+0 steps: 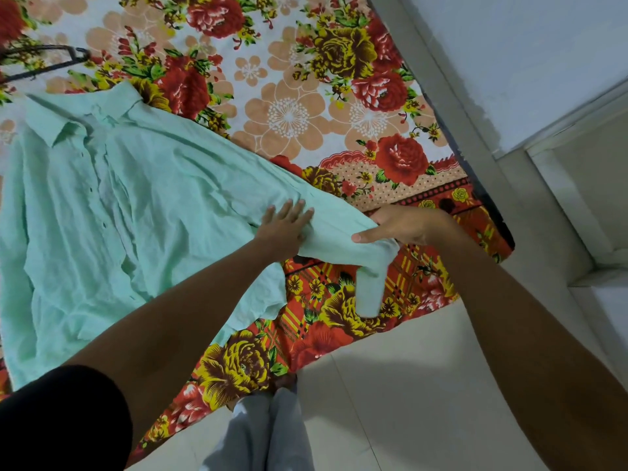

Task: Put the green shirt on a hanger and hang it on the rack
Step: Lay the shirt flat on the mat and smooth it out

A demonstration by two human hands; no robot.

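A mint-green button-up shirt point(129, 198) lies spread face up on the bed, collar toward the far left. My left hand point(283, 224) rests flat on the shirt's right sleeve with fingers straight. Just to its right, my right hand point(401, 227) grips the end of that sleeve, and the cuff hangs down over the bed's edge. A black hanger point(44, 61) lies on the bed at the far left, beyond the collar, partly cut off by the frame.
The bed carries a floral sheet point(289, 113) in red, yellow and peach. A pale wall and grey ledge point(475, 130) run along the bed's right side. Light floor tiles point(407, 385) lie below, where my legs stand. No rack is in view.
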